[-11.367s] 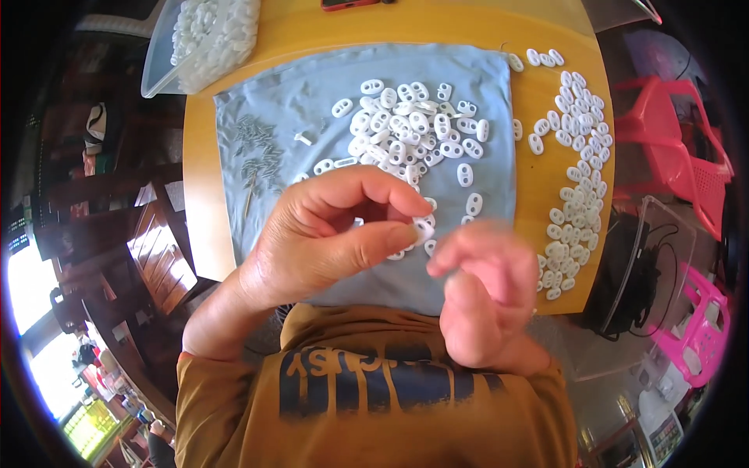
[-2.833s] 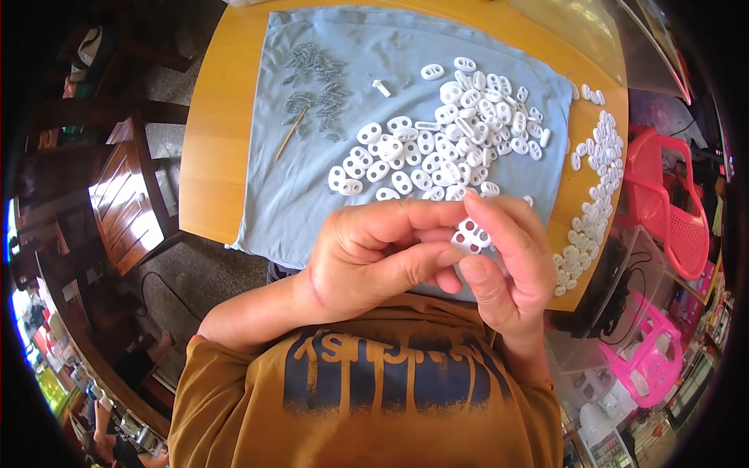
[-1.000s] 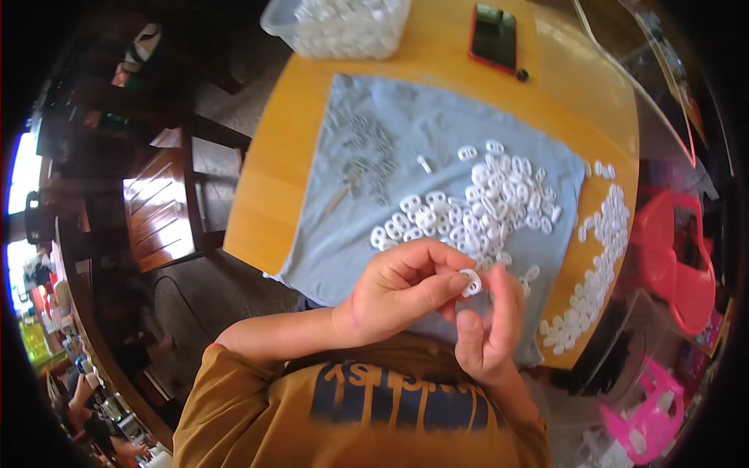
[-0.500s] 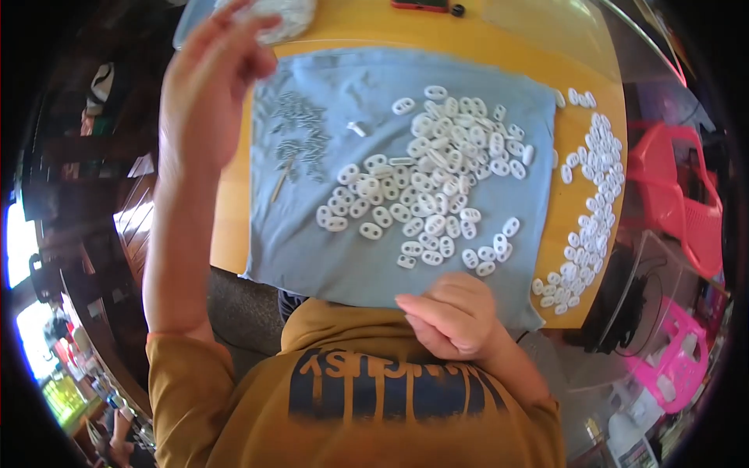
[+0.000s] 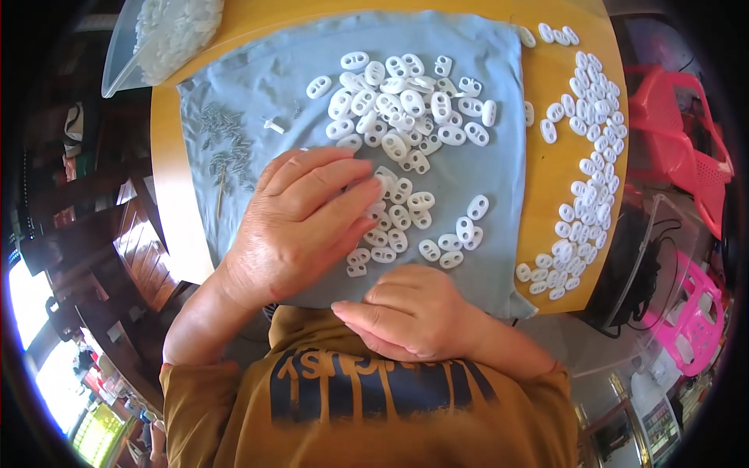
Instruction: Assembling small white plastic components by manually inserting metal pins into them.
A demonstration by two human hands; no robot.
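Observation:
My left hand [image 5: 308,214] reaches over the near part of a loose pile of white oval plastic pieces with two holes [image 5: 412,101]. Its fingers are stretched and slightly bent, the tips at the pieces; nothing shows in its grasp. Close to the cloth's front edge, my right hand [image 5: 413,308] is curled closed, thumb side toward the left; whatever may be inside is hidden. A heap of small metal springs [image 5: 222,136] lies on the left of the blue cloth [image 5: 320,47]. Beside it are a small white T-shaped plastic part [image 5: 274,125] and a thin stick [image 5: 221,187].
Many more white oval pieces [image 5: 593,171] line the right side of the yellow table [image 5: 558,78], beyond the cloth. A clear container [image 5: 125,66] of white parts stands at the far left corner. Red [image 5: 671,117] and pink [image 5: 690,327] plastic chairs are at the right.
My left hand has come down from the far left, near the container, onto the pile of white pieces. My right hand stays closed near the front edge. The view has shifted.

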